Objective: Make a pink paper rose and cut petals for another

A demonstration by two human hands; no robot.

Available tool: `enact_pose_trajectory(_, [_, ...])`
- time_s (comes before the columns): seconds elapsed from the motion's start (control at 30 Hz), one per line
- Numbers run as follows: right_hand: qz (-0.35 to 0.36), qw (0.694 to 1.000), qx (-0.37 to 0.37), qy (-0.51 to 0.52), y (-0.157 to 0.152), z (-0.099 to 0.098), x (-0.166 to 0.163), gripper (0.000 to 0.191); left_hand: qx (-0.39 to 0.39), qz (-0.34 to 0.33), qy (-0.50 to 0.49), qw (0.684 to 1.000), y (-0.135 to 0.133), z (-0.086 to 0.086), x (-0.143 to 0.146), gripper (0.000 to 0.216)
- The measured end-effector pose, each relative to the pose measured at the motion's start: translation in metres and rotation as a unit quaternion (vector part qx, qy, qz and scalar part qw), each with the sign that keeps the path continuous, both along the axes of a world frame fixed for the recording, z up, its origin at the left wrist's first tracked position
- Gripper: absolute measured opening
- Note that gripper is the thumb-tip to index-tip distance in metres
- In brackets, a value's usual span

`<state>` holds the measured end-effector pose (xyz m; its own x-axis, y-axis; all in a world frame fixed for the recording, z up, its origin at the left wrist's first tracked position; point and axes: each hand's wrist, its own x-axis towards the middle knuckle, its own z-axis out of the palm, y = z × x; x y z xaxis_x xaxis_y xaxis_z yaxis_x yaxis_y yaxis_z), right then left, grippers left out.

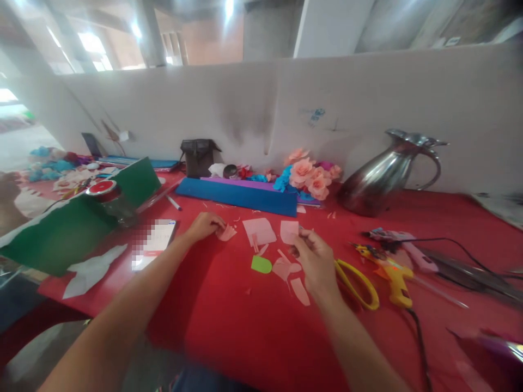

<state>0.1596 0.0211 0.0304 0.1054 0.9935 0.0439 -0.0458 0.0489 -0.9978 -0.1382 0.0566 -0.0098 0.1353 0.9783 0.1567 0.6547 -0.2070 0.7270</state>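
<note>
My left hand (204,225) rests on the red table (229,326), its fingers pinched on a small pink paper petal (227,233). My right hand (314,260) is curled and holds up a pink paper square (289,231) by its lower edge. Between the hands lie a larger pink paper piece (259,230), a green paper petal (261,265) and several loose pink petals (300,291). Yellow-handled scissors (357,283) lie just right of my right wrist.
A phone (154,244) lies left of my left arm, next to green card sheets (61,234). Two glue guns (394,272) with cords sit at the right. At the back stand a steel jug (386,171), pink paper flowers (312,175), a blue block (241,195) and a black bag (198,157).
</note>
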Motion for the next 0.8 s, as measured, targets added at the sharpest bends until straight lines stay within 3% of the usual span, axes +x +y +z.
enact_pose_trajectory(0.1, [0.0,1.0,0.004,-0.007,0.0,-0.002,0.001,0.019,0.019,0.027,0.035,0.999,-0.008,0.005,-0.001,0.04])
enact_pose_trajectory(0.2, [-0.003,1.0,0.007,-0.009,0.001,-0.003,0.002,0.019,0.044,0.132,0.07,0.988,-0.022,0.014,-0.001,0.04])
enact_pose_trajectory(0.33, [0.0,1.0,0.001,0.004,0.0,-0.001,0.001,0.016,-0.026,0.228,0.209,0.95,-0.051,0.017,0.006,0.025])
enact_pose_trajectory(0.47, [0.009,1.0,0.002,-0.005,-0.002,0.003,-0.002,0.015,-0.039,0.238,0.32,0.916,-0.072,0.017,0.019,0.027])
enact_pose_trajectory(0.6, [0.009,1.0,0.008,-0.017,-0.004,0.005,-0.002,0.014,-0.062,0.228,0.369,0.899,-0.075,0.021,0.027,0.03])
enact_pose_trajectory(0.8, [0.013,1.0,0.017,-0.019,-0.004,0.005,0.001,0.012,-0.069,0.191,0.38,0.902,-0.071,0.018,0.025,0.027])
